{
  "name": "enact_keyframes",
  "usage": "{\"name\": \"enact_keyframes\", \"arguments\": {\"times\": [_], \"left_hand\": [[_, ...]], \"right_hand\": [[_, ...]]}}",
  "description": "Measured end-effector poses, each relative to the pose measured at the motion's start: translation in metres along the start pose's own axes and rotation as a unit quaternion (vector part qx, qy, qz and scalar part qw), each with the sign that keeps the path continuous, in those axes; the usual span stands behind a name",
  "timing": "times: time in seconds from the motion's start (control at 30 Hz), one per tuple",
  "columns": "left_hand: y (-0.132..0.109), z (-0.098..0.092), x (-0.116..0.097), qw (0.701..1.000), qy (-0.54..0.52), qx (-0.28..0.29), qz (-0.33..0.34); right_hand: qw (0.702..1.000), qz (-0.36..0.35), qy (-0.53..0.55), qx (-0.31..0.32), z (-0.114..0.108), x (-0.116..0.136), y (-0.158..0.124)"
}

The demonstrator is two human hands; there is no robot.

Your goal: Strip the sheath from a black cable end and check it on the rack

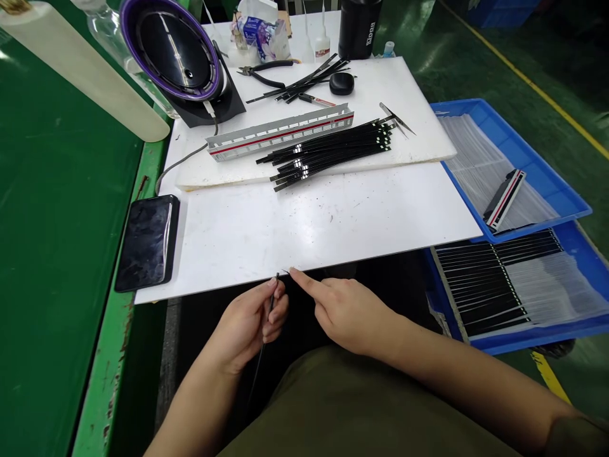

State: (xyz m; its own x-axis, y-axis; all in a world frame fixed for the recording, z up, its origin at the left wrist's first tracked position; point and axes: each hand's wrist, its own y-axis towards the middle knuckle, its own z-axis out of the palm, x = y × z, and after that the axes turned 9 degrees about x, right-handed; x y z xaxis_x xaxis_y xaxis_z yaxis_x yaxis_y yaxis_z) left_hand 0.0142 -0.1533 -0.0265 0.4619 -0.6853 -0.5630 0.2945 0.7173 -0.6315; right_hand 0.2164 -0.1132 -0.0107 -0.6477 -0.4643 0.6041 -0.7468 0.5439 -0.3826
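My left hand [254, 320] is closed around a thin black strip [267, 324] that runs down toward my lap, its top end at the near edge of the white board [309, 228]. My right hand [345, 311] sits just to the right, index finger stretched out and touching the strip's tip; a tiny clear film seems pinched there. Farther up on a raised white board [419, 136] lies a pile of the same black strips [328, 153] next to a long grey metal rail with a red line [280, 132].
A phone [148, 241] lies at the board's left edge on the green bench. Behind stand a purple-rimmed round lamp [174, 54], pliers [264, 71], tweezers [397, 119], glue bottles and a black cup [359, 25]. At right, blue trays [561, 190] hold clear films and black strips.
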Motion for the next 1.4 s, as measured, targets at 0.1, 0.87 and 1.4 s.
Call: {"name": "enact_keyframes", "arguments": {"times": [0.1, 0.87, 1.4], "left_hand": [[0.001, 0.004, 0.002, 0.999, 0.028, -0.025, 0.024], [0.003, 0.005, 0.005, 0.998, 0.005, -0.047, 0.033], [-0.007, -0.001, -0.003, 0.995, 0.076, -0.051, 0.026]], "right_hand": [[1.0, -0.004, -0.022, 0.003, 0.003, 0.004, 0.002], [0.994, 0.016, -0.107, -0.005, 0.008, 0.028, 0.011], [0.998, 0.018, -0.049, -0.019, -0.017, 0.0, 0.001]]}}
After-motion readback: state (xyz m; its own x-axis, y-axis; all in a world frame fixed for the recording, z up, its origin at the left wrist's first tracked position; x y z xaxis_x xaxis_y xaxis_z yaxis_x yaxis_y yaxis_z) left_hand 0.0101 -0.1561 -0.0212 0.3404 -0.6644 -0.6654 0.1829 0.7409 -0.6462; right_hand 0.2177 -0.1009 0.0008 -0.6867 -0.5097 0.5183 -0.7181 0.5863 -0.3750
